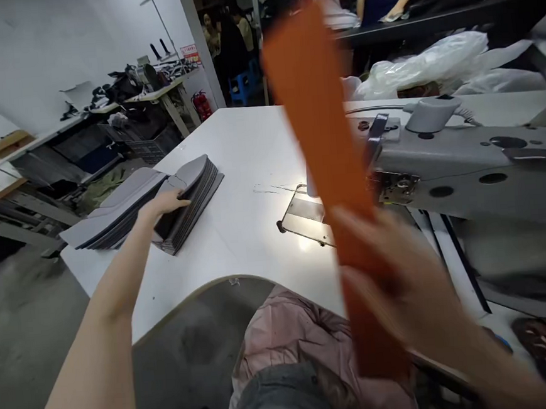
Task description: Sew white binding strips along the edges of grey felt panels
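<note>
Low down, right hand [391, 261] clasps orange strip [325, 118]; left hand [164, 203], grip unclear, touches stack [200, 194].

pale wall [62, 44] seen at ten o'clock, cluttered workbenches [174, 115] ranged below, grey pillar [201, 46] set at eleven, blue stools [240, 88] placed near twelve, dark counter [433, 18] glimpsed at two, grey floor [29, 350] exposed at eight, white tabletop [244, 147] brightly lit at centre
</note>
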Demonstrator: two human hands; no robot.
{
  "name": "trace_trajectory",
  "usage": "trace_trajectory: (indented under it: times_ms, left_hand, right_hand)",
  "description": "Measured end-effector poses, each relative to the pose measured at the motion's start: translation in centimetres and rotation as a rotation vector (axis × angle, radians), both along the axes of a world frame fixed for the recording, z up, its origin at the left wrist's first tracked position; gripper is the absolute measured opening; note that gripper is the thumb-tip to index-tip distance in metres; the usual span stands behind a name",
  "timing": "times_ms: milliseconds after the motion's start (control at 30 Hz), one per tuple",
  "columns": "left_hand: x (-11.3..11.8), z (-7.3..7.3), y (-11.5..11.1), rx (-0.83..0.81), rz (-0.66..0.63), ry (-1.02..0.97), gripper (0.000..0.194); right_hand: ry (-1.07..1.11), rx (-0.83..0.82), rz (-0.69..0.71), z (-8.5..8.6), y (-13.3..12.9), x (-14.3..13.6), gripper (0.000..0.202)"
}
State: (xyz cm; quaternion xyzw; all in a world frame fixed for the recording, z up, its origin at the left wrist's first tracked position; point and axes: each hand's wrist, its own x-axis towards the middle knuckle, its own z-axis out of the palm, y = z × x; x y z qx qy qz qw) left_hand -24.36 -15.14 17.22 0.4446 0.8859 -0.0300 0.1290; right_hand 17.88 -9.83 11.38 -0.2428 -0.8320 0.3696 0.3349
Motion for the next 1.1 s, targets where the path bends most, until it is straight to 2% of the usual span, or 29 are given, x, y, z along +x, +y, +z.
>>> trace_trajectory:
  times_ms: [33, 100, 167, 233, 300, 400, 500, 567, 633, 667, 700, 733, 833, 900, 1033, 1100]
  left_hand:
    - [0.5, 0.9, -0.1, -0.015, -0.040, -0.016, 0.059]
    - [2.7, 2.0, -0.5, -0.041, -0.136, -0.036, 0.061]
    - [6.2, 1.7, -0.9, -0.077, -0.276, -0.066, 0.066]
    - [10.6, 0.2, -1.4, -0.131, -0.467, -0.148, 0.069]
    - [14.7, -2.0, -2.0, -0.163, -0.644, -0.326, 0.070]
    - [18.9, -4.8, -2.2, -0.206, -0.813, -0.551, 0.066]
    - [20.0, -6.4, -0.5, -0.193, -0.894, -0.694, 0.042]
    - [19.5, -7.3, 1.9, 0.038, -0.868, -0.660, 0.035]
    - [18.6, -8.1, 5.0, 0.391, -0.715, -0.479, 0.037]
    - [18.1, -8.4, 6.6, 0.517, -0.629, -0.409, 0.039]
    - [17.6, -8.6, 8.1, 0.562, -0.583, -0.404, 0.042]
    - [17.2, -8.8, 9.5, 0.536, -0.583, -0.471, 0.043]
    - [16.6, -9.0, 12.4, 0.342, -0.666, -0.850, 0.036]
    - [17.0, -9.4, 13.6, 0.327, -0.643, -1.012, 0.029]
    - [18.9, -12.2, 15.3, 0.384, -0.529, -1.082, 0.033]
    - [19.8, -14.0, 16.2, 0.410, -0.491, -1.038, 0.032]
  right_hand:
    - [0.022, -0.031, 0.018, -0.6, -0.7, -0.5, 0.045]
    - [0.043, -0.155, 0.017, -2.9, -1.7, -2.4, 0.042]
    - [0.011, -0.319, -0.014, -6.0, -2.2, -4.5, 0.045]
    - [-0.036, -0.442, -0.014, -8.9, -2.2, -6.2, 0.055]
    - [-0.001, -0.536, -0.020, -10.6, -2.0, -7.1, 0.059]
    - [0.079, -0.622, -0.138, -11.3, -1.7, -7.1, 0.060]
    - [0.047, -0.570, -0.252, -11.3, -1.7, -6.5, 0.068]
    - [0.037, -0.516, -0.258, -11.5, -1.8, -6.1, 0.071]
    - [0.062, -0.475, -0.232, -11.8, -2.1, -5.9, 0.070]
    - [0.076, -0.452, -0.218, -12.0, -2.2, -5.8, 0.069]
    - [0.085, -0.427, -0.204, -12.2, -2.2, -5.7, 0.069]
    - [0.085, -0.398, -0.192, -12.3, -2.3, -5.5, 0.069]
    - [0.010, -0.309, -0.186, -12.1, -2.2, -5.0, 0.071]
    - [-0.135, -0.262, -0.233, -11.4, -2.2, -4.5, 0.072]
    - [-0.527, -0.194, -0.359, -9.6, -2.2, -3.4, 0.067]
    - [-0.591, -0.207, -0.356, -9.1, -2.1, -3.1, 0.062]
